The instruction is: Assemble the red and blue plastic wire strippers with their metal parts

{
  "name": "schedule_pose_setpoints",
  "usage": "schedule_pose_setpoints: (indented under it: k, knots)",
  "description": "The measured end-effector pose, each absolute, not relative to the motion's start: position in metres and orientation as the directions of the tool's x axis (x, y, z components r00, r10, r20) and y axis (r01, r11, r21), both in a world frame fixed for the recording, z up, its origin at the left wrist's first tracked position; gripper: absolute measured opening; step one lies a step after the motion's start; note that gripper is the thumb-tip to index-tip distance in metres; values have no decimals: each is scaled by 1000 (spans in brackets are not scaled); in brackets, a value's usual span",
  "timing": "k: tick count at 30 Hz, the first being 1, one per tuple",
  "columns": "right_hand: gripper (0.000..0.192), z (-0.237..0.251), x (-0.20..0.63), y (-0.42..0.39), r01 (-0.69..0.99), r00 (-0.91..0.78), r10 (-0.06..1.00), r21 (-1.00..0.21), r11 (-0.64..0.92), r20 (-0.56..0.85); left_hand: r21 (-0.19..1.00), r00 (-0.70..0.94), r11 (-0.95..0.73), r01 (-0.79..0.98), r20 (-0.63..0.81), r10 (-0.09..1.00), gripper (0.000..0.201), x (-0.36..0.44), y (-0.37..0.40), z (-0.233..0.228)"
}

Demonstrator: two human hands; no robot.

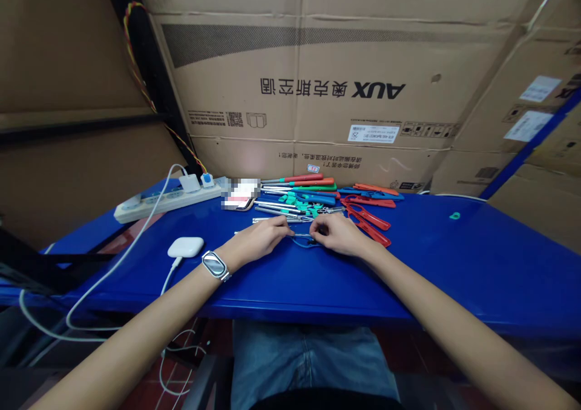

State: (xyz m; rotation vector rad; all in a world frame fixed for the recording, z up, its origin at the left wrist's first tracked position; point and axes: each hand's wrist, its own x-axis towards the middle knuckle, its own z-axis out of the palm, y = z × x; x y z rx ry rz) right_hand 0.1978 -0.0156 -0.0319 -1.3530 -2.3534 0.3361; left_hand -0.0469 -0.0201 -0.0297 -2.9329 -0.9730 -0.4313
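My left hand [271,235] is closed in a pinch at one end of a thin silver rod [301,235] low over the blue tabletop. At the rod's other end, my right hand [334,233] has its fingers pinched together around a small dark part that is mostly hidden. A blue loop [305,244] hangs just under the rod between both hands. Directly beyond the hands lies a pile of metal rods [275,205], small teal plastic pieces [299,205] and long red, orange and green handles [313,183]. Red loop-shaped plastic handles [370,219] lie by my right wrist.
A phone [242,195], partly blurred out, lies left of the pile. Further left are a white power strip [170,203] and a white earbud case [186,247] with its cable. One teal piece [454,215] lies to the right. Cardboard [318,52] walls the table's back.
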Motion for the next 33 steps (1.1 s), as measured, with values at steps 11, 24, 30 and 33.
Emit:
schedule_pose_setpoints:
  k: [11,24,30,33]
  knots:
    - [10,-28,198,-16,776,-418,892,-442,450,174,28,780,-811,584,258,571,34,-46,-23,-28]
    - [12,-25,190,-18,804,-414,887,-375,462,206,-74,785,-796,600,246,569,33,-42,-26,-30]
    - [12,-28,191,-12,788,-445,869,-367,494,215,-87,788,-799,595,255,560,33,-42,-27,-30]
    - [14,-28,192,-11,782,-484,843,-316,537,236,-96,786,-794,600,258,562,33,-41,-28,-30]
